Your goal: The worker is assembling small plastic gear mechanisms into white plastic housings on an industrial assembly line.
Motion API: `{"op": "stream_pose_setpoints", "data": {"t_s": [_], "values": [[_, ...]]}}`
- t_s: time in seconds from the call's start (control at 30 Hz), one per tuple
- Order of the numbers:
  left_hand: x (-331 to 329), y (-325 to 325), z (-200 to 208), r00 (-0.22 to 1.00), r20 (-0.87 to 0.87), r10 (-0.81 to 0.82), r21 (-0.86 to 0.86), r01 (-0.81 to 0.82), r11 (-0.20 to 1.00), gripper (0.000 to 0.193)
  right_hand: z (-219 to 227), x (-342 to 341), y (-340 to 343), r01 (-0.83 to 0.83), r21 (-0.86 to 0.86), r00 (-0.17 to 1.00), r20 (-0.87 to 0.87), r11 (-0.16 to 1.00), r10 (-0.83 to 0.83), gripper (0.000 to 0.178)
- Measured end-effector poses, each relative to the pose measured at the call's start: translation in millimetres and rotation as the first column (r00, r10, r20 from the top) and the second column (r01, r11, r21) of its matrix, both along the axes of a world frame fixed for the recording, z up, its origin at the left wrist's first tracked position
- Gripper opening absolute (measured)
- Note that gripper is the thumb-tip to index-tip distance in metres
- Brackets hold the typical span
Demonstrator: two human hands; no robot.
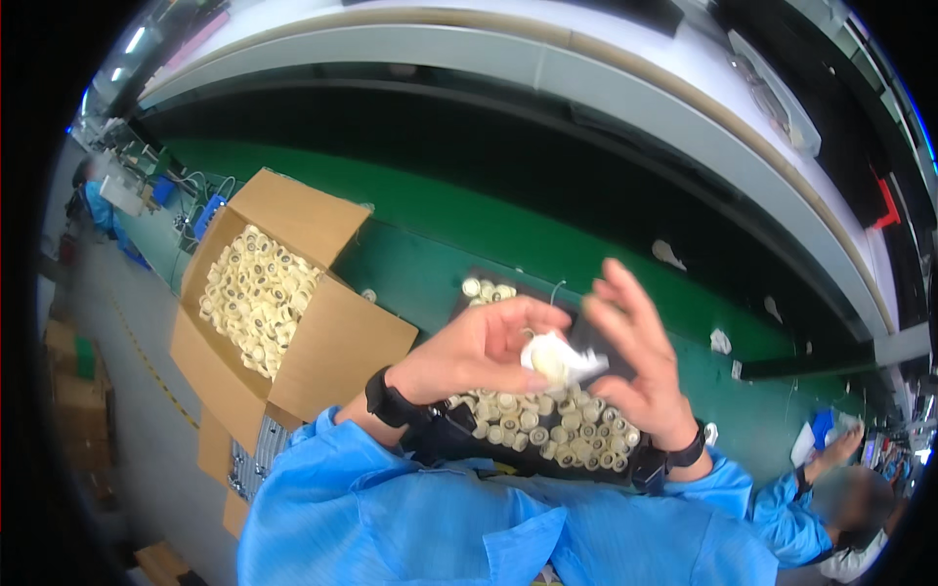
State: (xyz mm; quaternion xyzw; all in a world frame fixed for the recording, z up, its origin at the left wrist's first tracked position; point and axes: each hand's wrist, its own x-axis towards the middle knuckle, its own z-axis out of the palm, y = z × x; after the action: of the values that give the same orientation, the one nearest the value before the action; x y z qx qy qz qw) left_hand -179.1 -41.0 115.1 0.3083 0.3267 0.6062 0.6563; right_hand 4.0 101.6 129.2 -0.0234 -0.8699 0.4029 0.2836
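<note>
In front of my chest, my left hand pinches a small cream round part between thumb and fingers. A white crumpled piece, like tissue or thin film, sticks out to the right of that part; blur hides how the two join. My right hand is just to the right, fingers spread and blurred, its thumb near the white piece but apparently apart from it. Below both hands, many similar cream round parts with dark centres lie on a dark tray. A few more sit at the tray's far left corner.
An open cardboard box full of cream round parts stands left on the green bench. Above the bench's far side runs a grey shelf edge. White scraps lie to the right. A co-worker in blue sits at right.
</note>
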Motion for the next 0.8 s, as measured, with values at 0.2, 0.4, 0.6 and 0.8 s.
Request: {"op": "stream_pose_setpoints", "data": {"t_s": [0.2, 0.4, 0.6, 0.8], "values": [[-114.0, 70.9, 13.8, 0.747, -0.379, 0.547, 0.270, -0.476, 0.837, 0.049, -31.3, 23.9, 12.6, 0.362, -0.375, 0.930, 0.086, 0.854, -0.357, 0.029], [-268.8, 156.2, -107.6, -0.282, -0.544, 0.790, 0.606, -0.783, 0.138, 0.041, -70.7, 30.5, -1.6, 0.388, -0.408, 0.904, 0.345, 0.826, -0.254, 0.017], [-260.3, 171.8, -251.7, -0.176, -0.970, 0.166, 0.216, -0.939, 0.268, 0.035, -97.6, 38.2, 2.1, 0.454, -0.378, 0.857, 0.433, 0.807, -0.279, 0.016], [-247.7, 171.9, -214.5, -0.157, -0.973, -0.170, 0.062, -0.884, 0.464, 0.045, -102.6, 34.5, 3.3, 0.453, -0.300, 0.827, 0.493, 0.840, -0.269, 0.016]]}}
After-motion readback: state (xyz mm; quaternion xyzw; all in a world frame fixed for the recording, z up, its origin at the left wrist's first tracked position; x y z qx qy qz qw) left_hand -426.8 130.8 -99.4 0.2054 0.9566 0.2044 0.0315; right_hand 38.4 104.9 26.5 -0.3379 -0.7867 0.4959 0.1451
